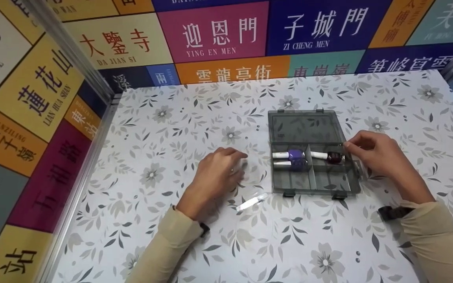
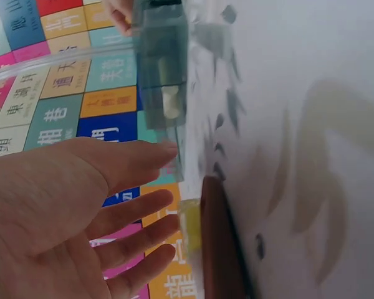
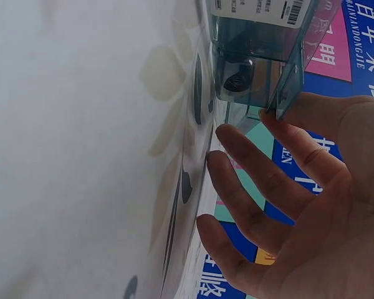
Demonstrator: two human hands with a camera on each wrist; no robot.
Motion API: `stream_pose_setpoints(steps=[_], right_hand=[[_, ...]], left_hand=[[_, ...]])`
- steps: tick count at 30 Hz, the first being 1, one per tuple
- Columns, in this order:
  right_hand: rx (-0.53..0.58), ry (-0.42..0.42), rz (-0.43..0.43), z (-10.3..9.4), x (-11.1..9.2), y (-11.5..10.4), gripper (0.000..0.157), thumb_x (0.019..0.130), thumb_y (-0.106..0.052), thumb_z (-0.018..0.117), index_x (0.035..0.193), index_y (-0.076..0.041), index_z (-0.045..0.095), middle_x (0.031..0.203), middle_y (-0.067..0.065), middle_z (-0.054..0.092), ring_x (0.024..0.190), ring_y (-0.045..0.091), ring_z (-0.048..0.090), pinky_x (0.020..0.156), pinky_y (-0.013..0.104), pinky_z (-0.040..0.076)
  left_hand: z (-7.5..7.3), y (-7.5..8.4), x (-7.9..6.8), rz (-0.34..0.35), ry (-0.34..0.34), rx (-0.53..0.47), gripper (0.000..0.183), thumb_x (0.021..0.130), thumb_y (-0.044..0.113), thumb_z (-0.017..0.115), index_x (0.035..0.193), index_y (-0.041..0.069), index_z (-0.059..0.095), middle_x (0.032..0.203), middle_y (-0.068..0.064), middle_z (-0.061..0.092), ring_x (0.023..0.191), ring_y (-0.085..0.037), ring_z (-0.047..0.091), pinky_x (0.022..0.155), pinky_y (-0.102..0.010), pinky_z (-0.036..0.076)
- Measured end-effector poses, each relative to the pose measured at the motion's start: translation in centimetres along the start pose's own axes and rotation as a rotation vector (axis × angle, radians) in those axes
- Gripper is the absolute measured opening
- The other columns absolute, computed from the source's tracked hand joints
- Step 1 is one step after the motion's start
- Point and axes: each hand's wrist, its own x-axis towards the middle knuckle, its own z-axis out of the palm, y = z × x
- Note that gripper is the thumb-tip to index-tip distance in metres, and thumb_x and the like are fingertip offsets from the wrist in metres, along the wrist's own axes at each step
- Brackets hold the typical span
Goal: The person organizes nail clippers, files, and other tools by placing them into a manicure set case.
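A smoky-grey plastic compartment box [image 1: 289, 182] lies on the table with its lid [image 1: 303, 127] folded back. Two purple nail polish bottles [image 1: 297, 154] with pale caps lie in its upper left compartment. In the upper right one is a dark red nail polish bottle [image 1: 334, 157] with a white cap. My right hand [image 1: 376, 151] pinches the box's right edge between thumb and index finger; the right wrist view shows its other fingers [image 3: 255, 212] spread loosely. Left of the box, my left hand [image 1: 218, 169] holds nothing, its fingers [image 2: 143, 233] relaxed and slightly bent.
A clear, shiny strip [image 1: 252, 201] lies on the table between my left hand and the box. The floral-patterned tabletop [image 1: 195, 114] is bordered by colourful lettered panels [image 1: 218, 31] at the back and left. A white barcode label [image 3: 262, 9] is stuck on the box.
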Motion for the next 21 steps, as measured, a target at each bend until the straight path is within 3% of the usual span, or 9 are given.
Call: stream_pose_setpoints(steps=[4, 8, 13, 17, 21], right_hand=[[-0.002, 0.001, 0.002, 0.0, 0.0, 0.0, 0.033, 0.104, -0.053, 0.068, 0.104, -0.021, 0.079, 0.104, 0.003, 0.081, 0.085, -0.002, 0.064, 0.073, 0.02, 0.047], [-0.007, 0.009, 0.002, 0.0, 0.0, 0.0, 0.034, 0.104, -0.053, 0.068, 0.103, -0.021, 0.078, 0.101, 0.0, 0.081, 0.083, 0.0, 0.064, 0.073, 0.022, 0.045], [-0.001, 0.01, 0.002, 0.0, -0.1, 0.1, 0.032, 0.104, -0.051, 0.069, 0.103, -0.02, 0.078, 0.098, -0.001, 0.08, 0.081, 0.003, 0.063, 0.071, 0.023, 0.045], [0.0, 0.008, -0.001, 0.0, -0.1, 0.0, 0.032, 0.105, -0.05, 0.069, 0.103, -0.02, 0.078, 0.098, 0.0, 0.08, 0.081, 0.004, 0.064, 0.071, 0.023, 0.046], [-0.004, 0.008, -0.002, 0.0, 0.0, 0.0, 0.033, 0.105, -0.051, 0.068, 0.102, -0.02, 0.078, 0.098, 0.0, 0.079, 0.081, 0.006, 0.064, 0.071, 0.024, 0.046]], left_hand=[[-0.7, -0.4, -0.1, -0.01, -0.005, -0.008, 0.039, 0.096, 0.018, 0.081, 0.134, 0.016, 0.075, 0.134, -0.006, 0.076, 0.12, -0.03, 0.072, 0.096, -0.047, 0.064], [-1.1, -0.8, -0.3, -0.075, -0.048, -0.037, 0.044, 0.09, 0.012, 0.083, 0.133, 0.014, 0.076, 0.134, -0.008, 0.075, 0.121, -0.031, 0.071, 0.094, -0.049, 0.064], [-1.2, -1.2, -0.5, -0.171, -0.117, -0.088, 0.036, 0.09, 0.009, 0.083, 0.125, 0.011, 0.077, 0.119, -0.011, 0.074, 0.102, -0.029, 0.072, 0.082, -0.049, 0.064], [-1.0, -1.3, -0.5, -0.182, -0.125, -0.102, 0.023, 0.091, 0.005, 0.079, 0.114, 0.011, 0.078, 0.103, -0.009, 0.071, 0.087, -0.025, 0.067, 0.074, -0.045, 0.061], [-0.9, -1.4, -0.5, -0.167, -0.105, -0.094, 0.021, 0.09, 0.0, 0.075, 0.107, 0.01, 0.078, 0.098, -0.008, 0.07, 0.085, -0.024, 0.065, 0.071, -0.045, 0.06]])
